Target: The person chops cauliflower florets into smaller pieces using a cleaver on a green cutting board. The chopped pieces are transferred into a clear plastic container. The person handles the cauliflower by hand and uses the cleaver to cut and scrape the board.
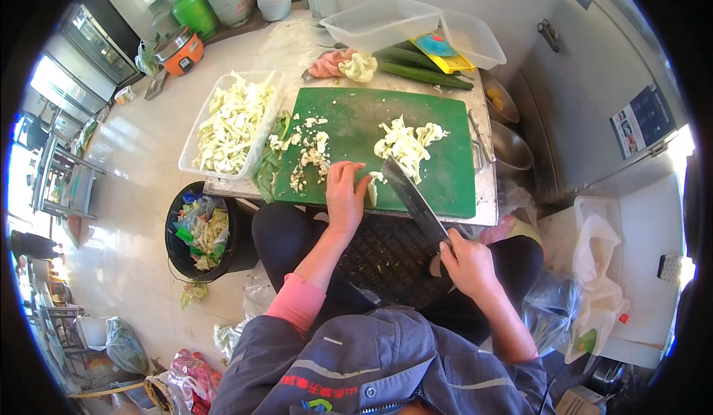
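A kitchen cleaver is gripped by its handle in my right hand, its blade reaching over the near edge of the green cutting board. My left hand rests at the board's near edge, fingers bent, beside a small upright cauliflower piece; whether it touches the piece I cannot tell. Cut cauliflower florets lie just beyond the blade tip. Small cauliflower crumbs are scattered on the board's left part. Left of the board, a clear plastic tub holds many cut cauliflower pieces.
Behind the board lie a cauliflower chunk, a pink cloth, cucumbers, a yellow grater and a plastic container. A black waste bucket stands at the table's lower left. Metal bowls sit at the right.
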A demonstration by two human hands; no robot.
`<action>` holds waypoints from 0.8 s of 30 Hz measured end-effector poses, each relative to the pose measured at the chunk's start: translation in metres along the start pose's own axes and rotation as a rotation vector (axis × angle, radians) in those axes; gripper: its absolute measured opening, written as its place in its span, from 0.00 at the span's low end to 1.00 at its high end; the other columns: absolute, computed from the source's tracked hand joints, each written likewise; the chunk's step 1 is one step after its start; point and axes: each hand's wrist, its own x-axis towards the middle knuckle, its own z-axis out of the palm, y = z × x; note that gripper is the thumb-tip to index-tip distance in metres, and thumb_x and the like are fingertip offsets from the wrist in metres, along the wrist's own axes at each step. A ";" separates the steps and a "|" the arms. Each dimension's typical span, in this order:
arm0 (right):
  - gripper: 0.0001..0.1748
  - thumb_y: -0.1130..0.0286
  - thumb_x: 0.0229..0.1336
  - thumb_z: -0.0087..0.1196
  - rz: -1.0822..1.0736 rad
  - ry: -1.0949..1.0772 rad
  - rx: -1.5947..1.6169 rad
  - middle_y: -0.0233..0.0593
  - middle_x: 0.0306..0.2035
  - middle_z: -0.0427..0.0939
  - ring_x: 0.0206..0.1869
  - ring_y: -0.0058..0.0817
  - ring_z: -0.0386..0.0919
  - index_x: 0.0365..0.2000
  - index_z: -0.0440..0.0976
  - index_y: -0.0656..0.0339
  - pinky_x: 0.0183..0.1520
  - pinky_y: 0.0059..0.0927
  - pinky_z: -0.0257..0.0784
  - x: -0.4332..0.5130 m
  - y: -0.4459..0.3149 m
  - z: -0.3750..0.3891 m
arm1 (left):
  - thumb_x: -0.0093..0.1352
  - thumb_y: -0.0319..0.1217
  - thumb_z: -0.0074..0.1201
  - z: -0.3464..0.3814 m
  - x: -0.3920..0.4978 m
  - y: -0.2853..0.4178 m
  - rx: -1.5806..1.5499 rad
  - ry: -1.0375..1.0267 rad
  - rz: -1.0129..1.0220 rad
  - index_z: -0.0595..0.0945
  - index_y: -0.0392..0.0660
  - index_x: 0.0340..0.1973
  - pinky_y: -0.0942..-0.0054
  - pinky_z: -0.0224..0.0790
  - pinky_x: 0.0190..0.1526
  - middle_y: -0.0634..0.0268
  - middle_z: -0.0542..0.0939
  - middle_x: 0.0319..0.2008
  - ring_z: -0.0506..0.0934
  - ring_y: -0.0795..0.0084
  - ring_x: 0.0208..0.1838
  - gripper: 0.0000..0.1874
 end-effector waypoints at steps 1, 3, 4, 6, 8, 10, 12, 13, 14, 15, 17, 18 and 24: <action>0.11 0.63 0.75 0.55 0.000 -0.002 -0.001 0.51 0.26 0.82 0.32 0.55 0.84 0.39 0.72 0.59 0.35 0.58 0.77 0.001 -0.002 -0.001 | 0.74 0.17 0.62 -0.001 0.001 -0.001 0.104 0.036 0.045 0.84 0.37 0.50 0.65 0.79 0.45 0.55 0.82 0.45 0.85 0.60 0.43 0.10; 0.11 0.63 0.76 0.55 0.006 -0.005 -0.003 0.50 0.26 0.83 0.31 0.55 0.84 0.38 0.71 0.59 0.35 0.58 0.77 0.001 -0.006 -0.002 | 0.72 0.19 0.64 -0.004 0.001 -0.002 -0.020 0.046 -0.020 0.84 0.38 0.45 0.55 0.76 0.46 0.53 0.82 0.41 0.81 0.47 0.43 0.08; 0.11 0.63 0.75 0.55 -0.002 -0.002 -0.015 0.49 0.27 0.83 0.31 0.55 0.84 0.39 0.71 0.59 0.35 0.57 0.77 0.002 -0.006 -0.003 | 0.71 0.19 0.64 -0.006 -0.001 0.002 -0.005 0.067 -0.007 0.84 0.38 0.45 0.55 0.76 0.46 0.53 0.82 0.40 0.81 0.47 0.44 0.08; 0.11 0.63 0.75 0.55 -0.018 0.003 -0.036 0.48 0.27 0.84 0.31 0.55 0.84 0.39 0.71 0.59 0.34 0.57 0.78 0.002 -0.006 -0.002 | 0.70 0.24 0.69 -0.012 -0.008 0.009 0.059 0.045 0.007 0.84 0.40 0.42 0.55 0.74 0.47 0.56 0.81 0.38 0.81 0.49 0.45 0.08; 0.10 0.63 0.75 0.55 -0.044 -0.004 -0.050 0.46 0.27 0.84 0.30 0.54 0.84 0.39 0.72 0.59 0.34 0.55 0.78 0.005 -0.009 -0.004 | 0.68 0.29 0.72 -0.017 -0.016 0.019 0.179 -0.079 0.072 0.84 0.43 0.40 0.56 0.72 0.47 0.58 0.80 0.38 0.79 0.52 0.46 0.10; 0.10 0.63 0.75 0.56 -0.079 -0.004 -0.080 0.44 0.27 0.84 0.30 0.53 0.84 0.39 0.72 0.58 0.34 0.54 0.79 0.010 -0.011 -0.003 | 0.65 0.36 0.76 -0.017 -0.017 0.023 0.258 -0.127 0.085 0.83 0.46 0.35 0.56 0.70 0.48 0.61 0.79 0.38 0.78 0.54 0.46 0.14; 0.10 0.63 0.75 0.56 -0.113 0.003 -0.128 0.43 0.27 0.83 0.30 0.52 0.84 0.39 0.72 0.58 0.34 0.54 0.79 0.015 -0.008 0.002 | 0.64 0.35 0.76 -0.018 -0.017 0.021 0.261 -0.149 0.076 0.83 0.46 0.35 0.56 0.70 0.47 0.61 0.79 0.37 0.78 0.54 0.45 0.14; 0.10 0.63 0.74 0.56 -0.124 0.010 -0.144 0.42 0.27 0.83 0.30 0.52 0.84 0.39 0.73 0.58 0.34 0.54 0.79 0.018 -0.009 0.001 | 0.64 0.35 0.76 -0.019 -0.017 0.020 0.262 -0.160 0.072 0.83 0.46 0.34 0.56 0.70 0.47 0.61 0.79 0.37 0.78 0.54 0.45 0.14; 0.09 0.63 0.74 0.56 -0.134 0.017 -0.160 0.42 0.27 0.83 0.29 0.52 0.84 0.40 0.73 0.58 0.34 0.53 0.79 0.020 -0.010 0.000 | 0.64 0.34 0.76 -0.019 -0.017 0.020 0.260 -0.160 0.065 0.83 0.46 0.34 0.56 0.71 0.47 0.61 0.79 0.37 0.78 0.54 0.45 0.14; 0.09 0.63 0.74 0.57 -0.144 0.022 -0.178 0.42 0.27 0.83 0.29 0.51 0.84 0.40 0.73 0.58 0.34 0.53 0.80 0.022 -0.011 -0.001 | 0.64 0.34 0.76 -0.018 -0.017 0.019 0.257 -0.161 0.057 0.83 0.46 0.34 0.56 0.71 0.47 0.61 0.79 0.37 0.78 0.53 0.45 0.13; 0.09 0.63 0.74 0.57 -0.136 0.006 -0.172 0.45 0.28 0.84 0.30 0.53 0.85 0.41 0.74 0.58 0.35 0.55 0.80 0.027 -0.011 -0.003 | 0.64 0.32 0.76 -0.017 -0.017 0.019 0.251 -0.157 0.053 0.83 0.45 0.34 0.56 0.71 0.47 0.61 0.79 0.37 0.78 0.53 0.45 0.13; 0.09 0.63 0.74 0.57 -0.135 -0.001 -0.169 0.46 0.28 0.84 0.31 0.54 0.85 0.41 0.74 0.58 0.36 0.56 0.80 0.030 -0.011 -0.004 | 0.64 0.31 0.76 -0.017 -0.016 0.019 0.250 -0.151 0.057 0.83 0.45 0.34 0.55 0.72 0.47 0.61 0.79 0.37 0.78 0.53 0.45 0.13; 0.12 0.61 0.74 0.54 -0.044 -0.152 -0.121 0.58 0.30 0.85 0.36 0.64 0.85 0.46 0.76 0.60 0.43 0.65 0.79 0.048 -0.009 -0.002 | 0.61 0.26 0.75 -0.010 -0.015 0.017 0.249 -0.143 0.105 0.80 0.43 0.33 0.54 0.74 0.47 0.57 0.78 0.37 0.78 0.51 0.44 0.14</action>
